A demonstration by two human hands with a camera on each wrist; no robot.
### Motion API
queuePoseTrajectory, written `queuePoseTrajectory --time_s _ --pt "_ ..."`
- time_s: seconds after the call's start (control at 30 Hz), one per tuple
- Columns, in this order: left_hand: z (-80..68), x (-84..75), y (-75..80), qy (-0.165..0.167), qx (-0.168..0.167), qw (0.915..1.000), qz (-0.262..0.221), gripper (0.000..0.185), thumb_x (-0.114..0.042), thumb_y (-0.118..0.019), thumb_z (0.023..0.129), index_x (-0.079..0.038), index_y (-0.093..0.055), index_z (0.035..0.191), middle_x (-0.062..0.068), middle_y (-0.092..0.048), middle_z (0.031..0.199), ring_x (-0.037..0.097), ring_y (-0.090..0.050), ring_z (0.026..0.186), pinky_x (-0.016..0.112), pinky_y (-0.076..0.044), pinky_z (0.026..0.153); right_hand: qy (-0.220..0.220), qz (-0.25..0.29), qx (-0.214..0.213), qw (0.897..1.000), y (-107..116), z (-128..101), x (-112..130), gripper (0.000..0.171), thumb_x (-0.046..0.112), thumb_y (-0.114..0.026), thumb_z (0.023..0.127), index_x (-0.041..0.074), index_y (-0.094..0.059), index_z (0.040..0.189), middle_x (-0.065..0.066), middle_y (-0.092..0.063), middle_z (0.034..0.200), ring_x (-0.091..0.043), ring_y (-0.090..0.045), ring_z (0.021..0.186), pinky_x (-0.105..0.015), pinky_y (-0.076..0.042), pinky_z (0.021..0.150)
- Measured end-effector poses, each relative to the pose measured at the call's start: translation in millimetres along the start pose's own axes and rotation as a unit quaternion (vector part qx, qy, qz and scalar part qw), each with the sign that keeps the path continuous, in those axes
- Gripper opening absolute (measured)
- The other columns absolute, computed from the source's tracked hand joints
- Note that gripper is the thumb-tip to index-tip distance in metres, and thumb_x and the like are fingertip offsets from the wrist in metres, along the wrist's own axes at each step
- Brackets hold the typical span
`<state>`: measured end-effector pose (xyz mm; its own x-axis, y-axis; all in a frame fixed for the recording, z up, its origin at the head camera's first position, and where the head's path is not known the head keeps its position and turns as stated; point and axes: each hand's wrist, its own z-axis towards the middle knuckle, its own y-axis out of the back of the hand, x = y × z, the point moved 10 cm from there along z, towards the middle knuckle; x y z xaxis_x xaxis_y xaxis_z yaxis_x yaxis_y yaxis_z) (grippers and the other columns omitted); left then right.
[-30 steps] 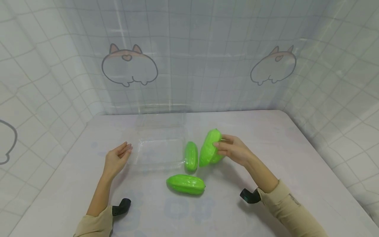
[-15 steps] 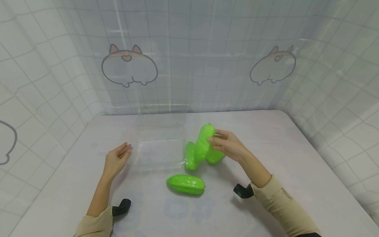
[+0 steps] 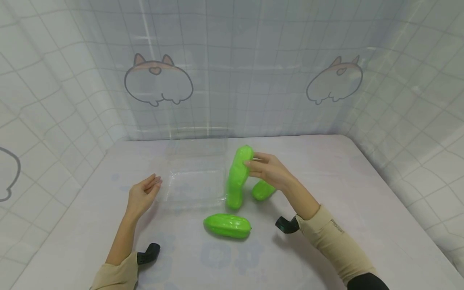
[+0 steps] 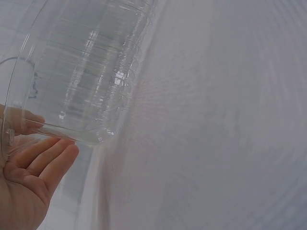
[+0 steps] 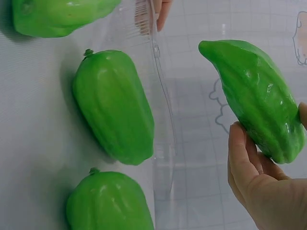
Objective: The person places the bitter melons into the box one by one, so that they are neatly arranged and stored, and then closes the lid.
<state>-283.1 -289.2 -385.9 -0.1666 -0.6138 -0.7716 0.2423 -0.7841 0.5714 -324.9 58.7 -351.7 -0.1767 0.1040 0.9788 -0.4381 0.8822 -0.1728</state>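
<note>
My right hand [image 3: 268, 171] grips a smooth, ribbed green papaya [image 3: 240, 163], raised above the table just right of the clear plastic box [image 3: 197, 200]. In the right wrist view, the thumb and fingers hold the papaya [image 5: 261, 96] by its wide end, with its narrow tip free. My left hand [image 3: 142, 196] pinches the left side of the box; in the left wrist view the thumb shows through the clear wall [image 4: 72, 81]. Directly below the held papaya, a second papaya [image 3: 234, 200] lies beside the box, partly hidden. A third papaya [image 3: 262, 190] lies under my right hand.
Another green papaya [image 3: 227, 225] lies crosswise in front of the box. The box's clear lid [image 3: 197, 147] stands raised at the back. White table cloth [image 3: 326, 161] extends to the right, and a tile-patterned curtain [image 3: 250, 80] surrounds the table.
My right hand has moved left and slightly up with the papaya, from above the third papaya to beside the box's right wall. The left hand and box have stayed put.
</note>
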Motion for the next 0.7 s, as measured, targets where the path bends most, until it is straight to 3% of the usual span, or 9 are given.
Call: queuePoseTrajectory --time_s 0.17,0.43,0.7 --pt "0.0 1.0 -0.5 -0.004 -0.002 1.0000 0.008 0.044 -0.010 -0.054 0.095 0.017 -0.044 0.129 0.028 -0.058 0.119 0.042 -0.059 0.104 -0.002 -0.040 0.072 -0.006 0.013 0.003 1.000 -5.5 8.8 0.3 0.059 0.008 -0.059 0.091 -0.006 -0.032 0.141 -0.021 -0.052 0.129 -0.020 -0.062 0.105 -0.035 -0.047 0.096" --pt "0.8 2.4 -0.2 0.001 -0.003 1.0000 0.007 0.043 -0.008 -0.054 0.095 0.017 -0.044 0.129 0.028 -0.057 0.119 0.042 -0.058 0.105 -0.002 -0.040 0.071 -0.026 0.016 0.000 1.000 -12.7 23.0 -1.9 0.064 0.010 -0.060 0.091 -0.005 -0.027 0.144 -0.022 -0.050 0.132 -0.027 -0.058 0.114 -0.034 -0.047 0.096" --pt "0.4 1.3 -0.4 0.002 0.000 1.0000 0.008 0.045 -0.009 -0.054 0.095 0.016 -0.043 0.130 0.028 -0.056 0.120 0.041 -0.059 0.105 -0.003 -0.039 0.071 -0.031 0.035 0.004 0.999 -21.5 40.5 -2.1 0.059 0.006 -0.058 0.092 -0.005 -0.029 0.143 -0.023 -0.053 0.128 -0.025 -0.063 0.103 -0.034 -0.048 0.095"
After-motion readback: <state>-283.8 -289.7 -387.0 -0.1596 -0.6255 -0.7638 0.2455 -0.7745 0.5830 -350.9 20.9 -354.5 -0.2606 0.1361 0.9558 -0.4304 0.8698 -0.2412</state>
